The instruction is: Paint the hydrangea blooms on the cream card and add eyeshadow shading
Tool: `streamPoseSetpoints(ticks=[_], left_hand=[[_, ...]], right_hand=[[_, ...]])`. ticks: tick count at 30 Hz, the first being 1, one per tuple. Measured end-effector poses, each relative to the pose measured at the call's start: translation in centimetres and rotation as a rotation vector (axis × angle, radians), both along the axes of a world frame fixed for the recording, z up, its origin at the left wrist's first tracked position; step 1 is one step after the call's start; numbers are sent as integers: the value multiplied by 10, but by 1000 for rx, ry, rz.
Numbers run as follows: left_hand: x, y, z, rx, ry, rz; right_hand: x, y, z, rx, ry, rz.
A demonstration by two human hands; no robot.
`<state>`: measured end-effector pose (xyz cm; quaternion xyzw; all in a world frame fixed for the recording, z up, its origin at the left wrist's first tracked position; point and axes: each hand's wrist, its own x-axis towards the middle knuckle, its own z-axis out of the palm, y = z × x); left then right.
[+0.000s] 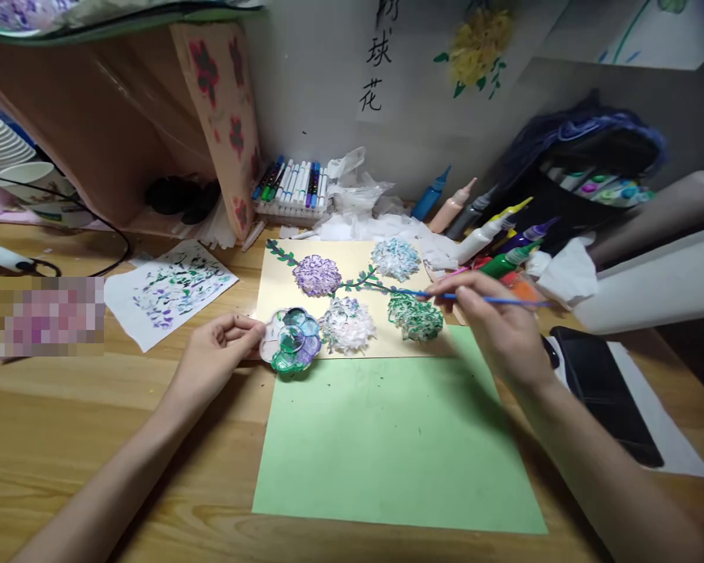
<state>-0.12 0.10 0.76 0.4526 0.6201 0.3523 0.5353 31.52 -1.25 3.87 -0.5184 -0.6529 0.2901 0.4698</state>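
- On a clock laid over the cream paper (273, 301), the left hand (220, 348) is pinching the palette (291, 341) at 8 o'clock, between thumb and fingers.
- The right hand (496, 320) is holding the blue brush (508, 301) like a pencil at 3 o'clock.
- The brush's tip is pointing to 9 o'clock, by the stem (364, 283); I can't tell if it is touching.
- Puffy flowers are sitting on the cream paper: purple (317, 276) at 10, blue (395, 259) between 1 and 2, green (415, 317) at 4, white (347, 324) at 6.
- The green sheet (381, 446) is lying on the desk (123, 477) at 6 o'clock.
- Bottles (457, 205) are leaning at 2 o'clock.
- For neat work, I'm thinking soft, light dabs are suiting the thin stem best.
- A high right wrist would be saving the green flower from smudges, as it may be wet.
- A flat palette would be stopping drips.
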Motion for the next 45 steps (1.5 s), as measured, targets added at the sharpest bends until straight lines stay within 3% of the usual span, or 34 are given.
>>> streamPoseSetpoints(ticks=[3, 7, 12, 17, 22, 26, 31, 35, 39, 45], left_hand=[[3, -1, 0, -11, 8, 3], [3, 1, -1, 4, 43, 34], [2, 2, 0, 26, 91, 43], [4, 3, 0, 16, 74, 40], [4, 3, -1, 10, 52, 48], [4, 3, -2, 16, 41, 44], [3, 3, -3, 9, 22, 44], [3, 3, -5, 10, 16, 39], [0, 4, -9, 15, 32, 37], [-3, 5, -13, 10, 32, 43]], right_hand=[[2, -22, -33, 54, -3, -15], [-5, -36, -49, 187, -46, 28], [-7, -34, -53, 186, -100, 46], [-6, -33, -57, 214, -36, -40], [-8, -35, -57, 159, -86, 55], [-8, -36, -57, 202, -67, 9], [-9, -37, -56, 185, -127, 71], [-10, -38, -57, 217, -96, 33], [-10, -39, -58, 236, -132, 109], [-9, -38, -59, 287, -106, 72]])
